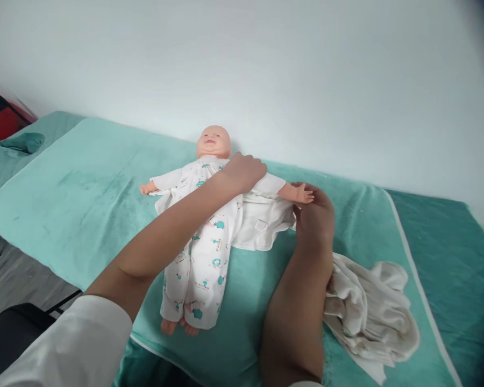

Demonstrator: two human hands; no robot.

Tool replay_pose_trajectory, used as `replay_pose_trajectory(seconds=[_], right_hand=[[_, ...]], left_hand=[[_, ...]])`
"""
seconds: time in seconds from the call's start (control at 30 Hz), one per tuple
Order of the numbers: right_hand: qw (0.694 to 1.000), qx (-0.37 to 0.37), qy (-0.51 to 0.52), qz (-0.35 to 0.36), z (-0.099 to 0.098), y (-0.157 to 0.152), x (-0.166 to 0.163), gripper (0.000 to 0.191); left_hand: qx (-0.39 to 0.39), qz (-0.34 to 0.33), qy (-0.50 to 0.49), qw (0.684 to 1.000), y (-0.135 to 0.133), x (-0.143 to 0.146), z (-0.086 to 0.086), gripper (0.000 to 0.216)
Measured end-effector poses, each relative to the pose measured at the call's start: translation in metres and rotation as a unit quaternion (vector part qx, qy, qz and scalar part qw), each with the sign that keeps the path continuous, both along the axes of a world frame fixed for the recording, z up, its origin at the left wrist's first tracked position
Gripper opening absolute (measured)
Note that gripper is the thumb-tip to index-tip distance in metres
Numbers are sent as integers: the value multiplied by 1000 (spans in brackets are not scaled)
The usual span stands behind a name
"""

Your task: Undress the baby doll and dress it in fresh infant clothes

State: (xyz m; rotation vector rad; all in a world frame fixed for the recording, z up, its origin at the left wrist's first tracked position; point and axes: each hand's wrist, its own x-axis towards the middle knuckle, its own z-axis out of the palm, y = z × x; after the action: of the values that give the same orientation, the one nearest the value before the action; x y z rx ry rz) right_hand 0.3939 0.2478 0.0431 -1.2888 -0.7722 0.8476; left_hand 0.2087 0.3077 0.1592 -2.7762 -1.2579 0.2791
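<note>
A baby doll (pixel 213 141) lies on its back, head toward the wall and arms spread. It wears patterned white trousers (pixel 205 269) and a white baby shirt (pixel 262 228), whose front panel lies opened out on the right with a small label showing. My left hand (pixel 247 171) is closed at the doll's shoulder on the right side, on the shirt; its fingertips are hidden. Beside the doll's outstretched hand (pixel 304 194), my right hand (pixel 318 215) is closed, thumb at the shirt's edge and fingers partly behind the doll's hand.
A crumpled off-white cloth (pixel 371 312) lies right of my right forearm. Under everything is a padded table with a green cover (pixel 105 177), set against a white wall (pixel 242 64). A black chair (pixel 16 333) stands at lower left, and a red and black item (pixel 2 121) at far left.
</note>
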Motion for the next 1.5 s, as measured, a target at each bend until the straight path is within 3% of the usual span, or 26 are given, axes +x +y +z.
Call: replay_pose_trajectory(seconds=[0.1, 0.2, 0.3, 0.37, 0.47, 0.57, 0.77, 0.9, 1.0, 1.23, 1.5], right_hand=[[988, 77, 119, -53, -1, -1, 4, 35], [981, 93, 68, -156, -2, 1, 2, 33], [977, 112, -15, -183, -2, 6, -17, 29], [979, 118, -84, -146, 0, 6, -39, 25], [973, 102, -202, -36, 5, 3, -76, 22], [954, 116, -267, 68, 8, -2, -103, 28], [918, 121, -344, 153, 8, -7, -114, 45], [909, 125, -351, 186, 12, -10, -114, 64], [900, 127, -357, 215, 16, -13, -116, 69], [898, 117, -347, 242, 21, -17, -120, 58], [906, 154, -346, 188, 22, -21, -126, 29]], left_hand=[[-30, 5, -30, 999, -8, 1, -9, 38], [-57, 15, -99, 993, -21, -16, -11, 29], [-41, 55, -239, 968, -31, -54, -18, 26], [-19, 104, -351, 930, -34, -82, -29, 27], [-12, 164, -489, 857, -31, -111, -49, 26], [-8, 170, -542, 823, -26, -118, -62, 22], [-3, 155, -536, 830, -25, -111, -66, 22], [69, 63, -504, 858, -28, -108, -66, 32], [122, 28, -447, 886, -31, -103, -64, 41], [170, 24, -414, 894, -35, -97, -63, 53], [184, 17, -455, 871, -38, -99, -71, 62]])
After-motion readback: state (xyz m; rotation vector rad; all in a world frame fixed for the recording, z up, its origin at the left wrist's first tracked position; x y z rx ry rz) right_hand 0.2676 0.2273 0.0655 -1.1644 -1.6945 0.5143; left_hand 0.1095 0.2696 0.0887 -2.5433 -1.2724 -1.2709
